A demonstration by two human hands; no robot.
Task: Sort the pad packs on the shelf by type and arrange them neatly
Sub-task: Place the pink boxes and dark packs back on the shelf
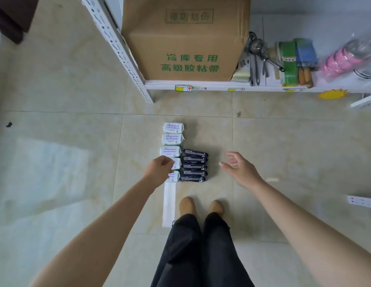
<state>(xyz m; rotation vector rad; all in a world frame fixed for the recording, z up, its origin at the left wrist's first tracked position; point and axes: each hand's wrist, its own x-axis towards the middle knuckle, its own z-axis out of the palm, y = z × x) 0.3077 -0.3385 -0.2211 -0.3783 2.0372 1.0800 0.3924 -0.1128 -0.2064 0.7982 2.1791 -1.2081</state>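
White packs (172,139) and dark packs (194,165) are laid in adjoining columns, long axes left-right; left hand (158,170) curled, grip unclear; right hand (240,167) spread.

cardboard box (186,44): green "冷库专用 / 高级胶粘带" | top stamp "谨防划伤" | pad packs (172,139): print unreadable

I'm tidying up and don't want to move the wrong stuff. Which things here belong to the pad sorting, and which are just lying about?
Job: white pad packs, dark pad packs, side by side on the floor.
Lying about: cardboard box, metal utensils, green packets, pink bagged item, all on the shelf.
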